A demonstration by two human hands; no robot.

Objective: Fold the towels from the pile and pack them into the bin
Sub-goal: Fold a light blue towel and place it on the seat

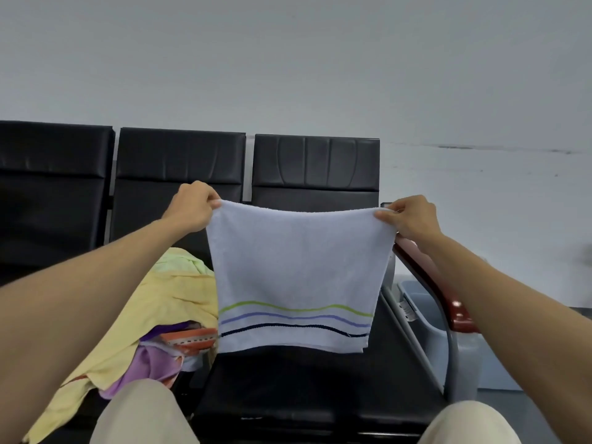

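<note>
By your left knee, the pile of towels lies on a black seat. Above the next seat, your left hand and right hand each pinch a top corner of the white striped towel in their grip, and it hangs spread. The bin stands to the right, past the armrest.

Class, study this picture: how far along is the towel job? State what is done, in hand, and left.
Done: nothing visible; the bin hides its contents. In hand: left hand and right hand pinch the striped white towel by its top corners, above the seat. Left: fold and pack it, then the pile.
</note>
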